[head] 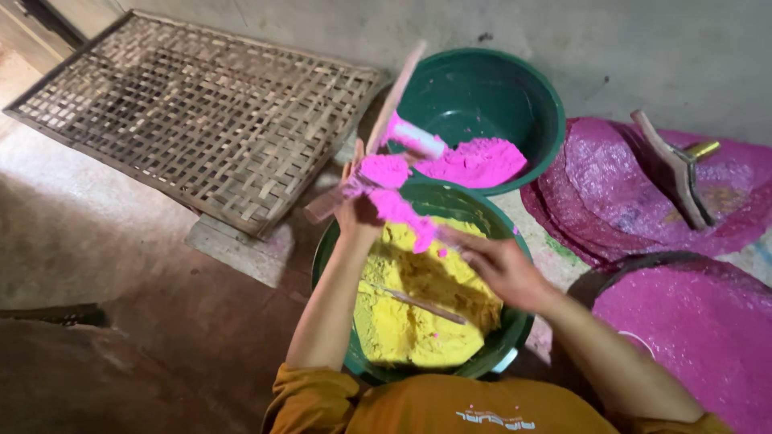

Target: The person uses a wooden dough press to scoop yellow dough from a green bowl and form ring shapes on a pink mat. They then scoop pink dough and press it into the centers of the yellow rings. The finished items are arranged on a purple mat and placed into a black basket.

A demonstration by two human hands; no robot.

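Gripping a wooden stick frame (384, 120) smeared with pink paste (386, 170), the left hand (359, 215) has its fingers clamped on it above the near green plastic basin of yellow paste (418, 309). The right hand (500, 267), fingers loosely apart, touches the pink paste. Far behind stands a green basin of pink powder (482, 112), with a woven bamboo tray (193, 112) on the left.

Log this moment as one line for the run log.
left hand: holds wooden paddle smeared with pink dough | right hand: scraping pink dough | below: green basin of yellow dough
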